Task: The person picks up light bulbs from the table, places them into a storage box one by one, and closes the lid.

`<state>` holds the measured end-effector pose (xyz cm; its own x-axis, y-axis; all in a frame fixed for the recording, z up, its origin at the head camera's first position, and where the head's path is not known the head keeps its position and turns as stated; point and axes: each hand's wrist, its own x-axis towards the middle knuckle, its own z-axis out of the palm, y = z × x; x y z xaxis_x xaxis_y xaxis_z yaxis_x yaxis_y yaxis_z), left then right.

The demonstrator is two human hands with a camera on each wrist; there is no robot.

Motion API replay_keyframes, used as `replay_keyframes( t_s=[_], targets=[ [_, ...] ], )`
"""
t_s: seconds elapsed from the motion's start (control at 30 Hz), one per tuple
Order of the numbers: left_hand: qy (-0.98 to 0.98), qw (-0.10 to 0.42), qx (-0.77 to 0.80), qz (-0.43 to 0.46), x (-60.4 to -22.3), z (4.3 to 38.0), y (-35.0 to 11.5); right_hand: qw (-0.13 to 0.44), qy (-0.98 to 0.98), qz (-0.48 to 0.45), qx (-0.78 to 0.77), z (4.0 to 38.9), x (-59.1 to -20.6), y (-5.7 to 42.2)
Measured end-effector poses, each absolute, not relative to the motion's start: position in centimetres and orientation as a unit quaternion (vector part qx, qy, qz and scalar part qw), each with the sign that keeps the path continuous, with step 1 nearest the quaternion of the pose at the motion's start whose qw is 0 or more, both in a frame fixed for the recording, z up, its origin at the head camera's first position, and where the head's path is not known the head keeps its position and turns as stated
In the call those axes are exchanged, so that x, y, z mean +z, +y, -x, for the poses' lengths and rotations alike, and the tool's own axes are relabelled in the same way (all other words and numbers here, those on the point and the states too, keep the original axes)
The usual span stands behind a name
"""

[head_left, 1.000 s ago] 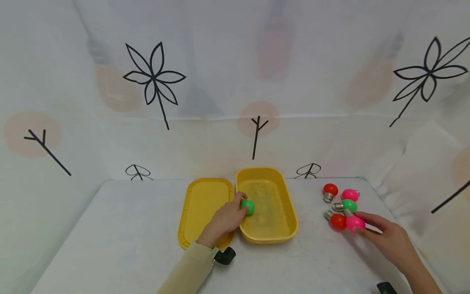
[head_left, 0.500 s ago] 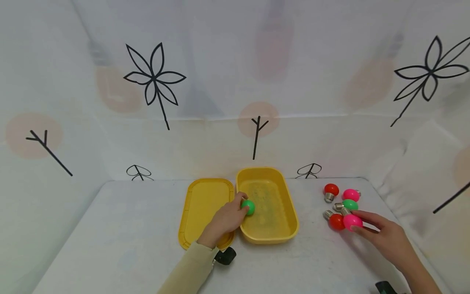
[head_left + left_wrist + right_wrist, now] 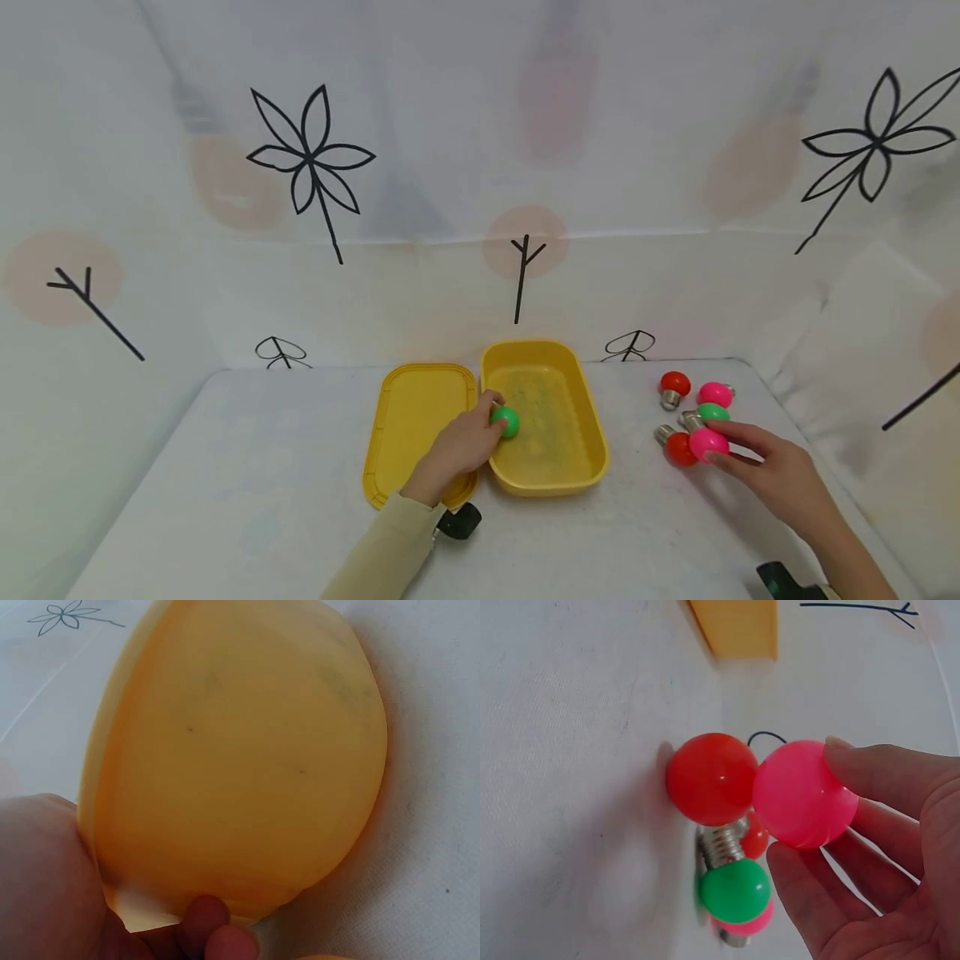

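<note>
My left hand (image 3: 465,437) holds a green light bulb (image 3: 509,421) at the left wall of a yellow plastic box (image 3: 596,417). In the left wrist view the box's outer wall (image 3: 240,765) fills the middle, and the green bulb is hidden. My right hand (image 3: 772,467) pinches a pink light bulb (image 3: 707,446) by its round globe, metal base pointing away. Right behind and beside it are a red bulb (image 3: 681,450) and a green bulb (image 3: 712,412). The right wrist view shows the pink bulb (image 3: 804,793) between thumb and fingers, next to the red globe (image 3: 711,778).
A yellow lid (image 3: 420,408) lies flat to the left of the box, partly under my left forearm. Farther back on the right are another red bulb (image 3: 675,384) and another pink bulb (image 3: 716,394). A white patterned cloth wall (image 3: 420,292) stands behind the table.
My right hand has carried the pink bulb a little to the left, now in front of part of the red bulb. The left hand and its green bulb stay where they were.
</note>
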<state>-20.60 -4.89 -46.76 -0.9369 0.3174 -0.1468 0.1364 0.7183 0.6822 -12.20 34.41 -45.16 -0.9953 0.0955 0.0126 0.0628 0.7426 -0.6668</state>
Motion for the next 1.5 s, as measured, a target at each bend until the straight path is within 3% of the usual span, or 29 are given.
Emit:
replay_keyframes(
  t_s=[1.5],
  targets=[
    [0.917, 0.136, 0.355, -0.116, -46.9, 20.8, -4.9, 0.091, -0.934, -0.038, 0.343, 15.0, -43.9, 29.7]
  ],
)
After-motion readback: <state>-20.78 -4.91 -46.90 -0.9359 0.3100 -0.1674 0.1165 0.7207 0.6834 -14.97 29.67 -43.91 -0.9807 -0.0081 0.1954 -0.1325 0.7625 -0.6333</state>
